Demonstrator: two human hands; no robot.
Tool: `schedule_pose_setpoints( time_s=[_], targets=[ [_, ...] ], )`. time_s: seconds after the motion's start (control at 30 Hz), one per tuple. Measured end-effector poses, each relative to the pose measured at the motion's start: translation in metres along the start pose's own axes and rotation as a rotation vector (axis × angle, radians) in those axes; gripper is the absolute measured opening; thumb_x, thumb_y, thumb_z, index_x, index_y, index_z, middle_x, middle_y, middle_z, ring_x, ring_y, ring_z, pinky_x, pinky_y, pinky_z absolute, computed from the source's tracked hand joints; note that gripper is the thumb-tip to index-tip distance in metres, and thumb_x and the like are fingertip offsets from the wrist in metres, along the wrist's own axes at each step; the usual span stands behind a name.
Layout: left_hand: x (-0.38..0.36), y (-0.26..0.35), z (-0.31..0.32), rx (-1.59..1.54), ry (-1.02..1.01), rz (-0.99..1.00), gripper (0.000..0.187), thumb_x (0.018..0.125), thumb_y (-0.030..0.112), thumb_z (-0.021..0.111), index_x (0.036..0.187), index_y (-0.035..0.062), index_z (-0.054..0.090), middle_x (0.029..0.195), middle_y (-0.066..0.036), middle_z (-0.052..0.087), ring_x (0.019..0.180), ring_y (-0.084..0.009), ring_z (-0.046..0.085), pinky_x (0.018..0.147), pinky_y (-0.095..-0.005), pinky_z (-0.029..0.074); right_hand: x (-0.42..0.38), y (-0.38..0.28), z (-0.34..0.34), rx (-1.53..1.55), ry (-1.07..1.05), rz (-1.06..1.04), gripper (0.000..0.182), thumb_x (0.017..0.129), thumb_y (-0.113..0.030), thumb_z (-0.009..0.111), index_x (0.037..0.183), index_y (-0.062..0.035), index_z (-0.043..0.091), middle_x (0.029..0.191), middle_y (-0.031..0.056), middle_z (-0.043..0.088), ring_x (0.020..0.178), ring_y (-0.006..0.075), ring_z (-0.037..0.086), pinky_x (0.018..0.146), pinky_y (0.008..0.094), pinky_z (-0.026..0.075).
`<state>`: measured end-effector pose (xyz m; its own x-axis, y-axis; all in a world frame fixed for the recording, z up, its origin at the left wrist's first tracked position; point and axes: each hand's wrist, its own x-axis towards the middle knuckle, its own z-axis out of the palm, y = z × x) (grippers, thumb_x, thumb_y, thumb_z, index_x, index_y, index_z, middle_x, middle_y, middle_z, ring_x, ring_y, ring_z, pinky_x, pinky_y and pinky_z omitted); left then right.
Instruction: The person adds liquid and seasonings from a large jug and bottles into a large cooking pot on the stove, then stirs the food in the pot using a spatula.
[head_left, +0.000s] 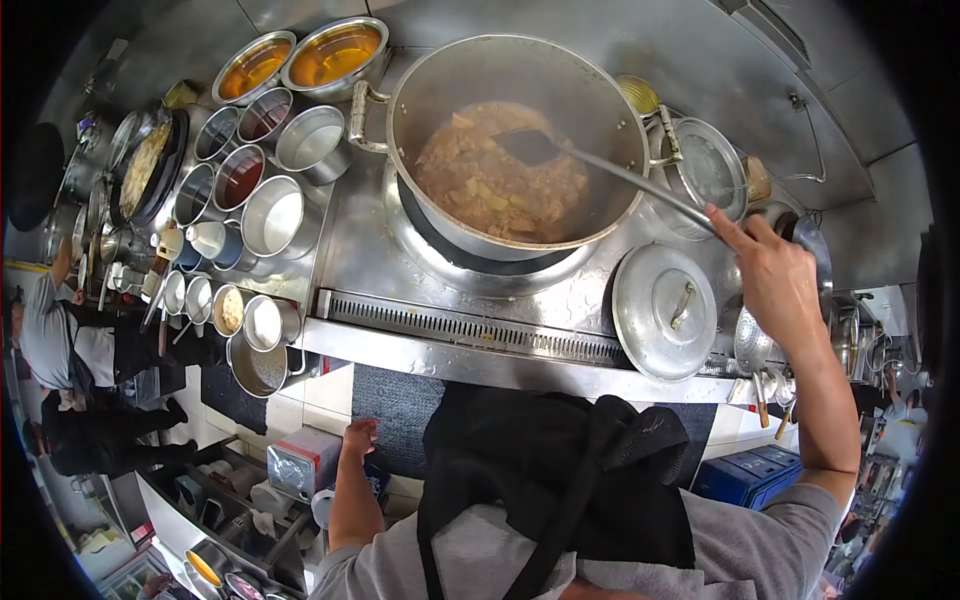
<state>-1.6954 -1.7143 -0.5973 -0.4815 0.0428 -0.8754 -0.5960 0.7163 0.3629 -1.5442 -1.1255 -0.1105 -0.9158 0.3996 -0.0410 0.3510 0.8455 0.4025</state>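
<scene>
My right hand [778, 275] is wrapped around the long metal handle of a cooking spatula [640, 182], with the index finger stretched along it. The spatula's flat dark blade rests in a brown, chunky stew [485, 195] with yellowish pieces. That stew fills the bottom of a large two-handled metal pot [425, 85] on the stove, and a little steam hangs over it. My left hand [361, 436] hangs low beside my body, away from the stove, its fingers loosely curled with nothing visible in them.
A round metal lid [660, 315] leans at the stove's front right. Left stand metal pots of sauces and powders [275, 215] and two bowls of orange liquid [335, 55]. A strainer pan [705, 170] sits right of the pot. Another person [60, 340] stands far left.
</scene>
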Motion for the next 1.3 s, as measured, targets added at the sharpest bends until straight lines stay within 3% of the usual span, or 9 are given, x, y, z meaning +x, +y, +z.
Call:
schedule_pose_setpoints(
  time_s=[0.27,0.53,0.63,0.73,0.83,0.93,1.1,1.23,1.3],
  targets=[
    [0.011,0.005,-0.007,0.029,-0.044,-0.02,0.019,0.092,0.025,0.055,0.101,0.0191,0.071,0.084,0.002,0.065,0.076,-0.013,0.061,0.063,-0.036,0.05,0.027,-0.036,0.021,-0.034,-0.164,-0.049,0.061,0.08,-0.002,0.059,0.138,-0.0146,0.051,0.095,0.0116,0.064,0.074,0.0291,0.068,0.065,0.0421,0.055],
    [0.022,0.026,-0.02,0.032,-0.052,0.094,0.018,0.094,0.022,0.055,0.1,0.0174,0.071,0.081,0.004,0.062,0.071,-0.0105,0.057,0.06,-0.0324,0.047,0.071,0.019,0.005,0.708,-0.671,0.058,0.055,0.087,-0.015,0.058,0.14,-0.0051,0.046,0.101,0.0181,0.067,0.095,0.0327,0.065,0.086,0.0411,0.049],
    [0.024,0.027,-0.02,0.04,-0.068,0.074,0.018,0.093,0.019,0.054,0.099,0.0179,0.071,0.083,0.004,0.063,0.071,-0.0108,0.056,0.059,-0.0328,0.047,0.078,0.039,0.029,0.902,-0.925,0.312,0.055,0.088,-0.018,0.057,0.14,-0.0047,0.046,0.102,0.0158,0.067,0.091,0.0303,0.065,0.081,0.0376,0.051],
    [0.03,0.022,-0.019,0.073,-0.098,0.009,0.019,0.093,0.017,0.053,0.1,0.0187,0.071,0.088,0.004,0.065,0.072,-0.0115,0.057,0.06,-0.0344,0.047,0.079,0.036,0.08,0.582,-0.386,-0.393,0.053,0.089,-0.019,0.056,0.139,-0.0056,0.047,0.092,0.0133,0.066,0.072,0.0277,0.066,0.061,0.0366,0.052],
    [0.045,0.021,-0.02,0.166,-0.101,-0.019,0.02,0.092,0.017,0.054,0.1,0.0196,0.071,0.093,0.002,0.068,0.072,-0.0128,0.058,0.061,-0.0367,0.048,0.084,-0.026,0.046,0.376,-0.38,-0.354,0.051,0.09,-0.02,0.056,0.138,-0.0047,0.048,0.089,0.0135,0.064,0.062,0.0262,0.064,0.051,0.0348,0.049],
    [0.053,0.044,-0.022,0.154,-0.067,0.071,0.023,0.087,0.012,0.055,0.102,0.0154,0.072,0.082,0.0,0.064,0.067,-0.0115,0.057,0.054,-0.031,0.046,0.093,-0.001,0.021,0.785,-0.887,0.037,0.05,0.09,-0.016,0.057,0.138,-0.0038,0.048,0.071,0.0093,0.057,0.049,0.0182,0.056,0.042,0.0315,0.043],
    [0.03,0.082,-0.027,0.084,-0.081,0.231,0.025,0.084,0.011,0.054,0.102,0.0072,0.072,0.073,0.0,0.057,0.061,-0.0085,0.051,0.047,-0.0238,0.042,0.056,0.055,0.009,1.199,-0.886,0.237,0.052,0.09,-0.011,0.057,0.139,-0.0003,0.046,0.066,0.0042,0.051,0.042,0.0081,0.042,0.036,0.0265,0.031],
    [0.033,0.067,-0.035,0.142,-0.131,0.155,0.022,0.094,0.022,0.054,0.109,0.0159,0.07,0.105,0.0,0.065,0.09,-0.0162,0.062,0.07,-0.0357,0.048,0.015,0.075,0.023,1.403,-0.78,0.343,0.057,0.087,-0.003,0.057,0.142,0.0003,0.043,0.072,0.0028,0.053,0.045,0.006,0.036,0.037,0.0235,0.028],
    [0.03,0.054,-0.033,0.117,-0.074,0.098,0.025,0.086,0.012,0.052,0.101,0.0124,0.073,0.076,0.003,0.059,0.067,-0.0094,0.054,0.051,-0.0256,0.044,0.003,0.067,0.016,1.413,-0.763,0.383,0.061,0.085,0.003,0.055,0.144,-0.0006,0.041,0.084,0.0024,0.057,0.049,0.0054,0.035,0.038,0.0221,0.029]
  ],
)
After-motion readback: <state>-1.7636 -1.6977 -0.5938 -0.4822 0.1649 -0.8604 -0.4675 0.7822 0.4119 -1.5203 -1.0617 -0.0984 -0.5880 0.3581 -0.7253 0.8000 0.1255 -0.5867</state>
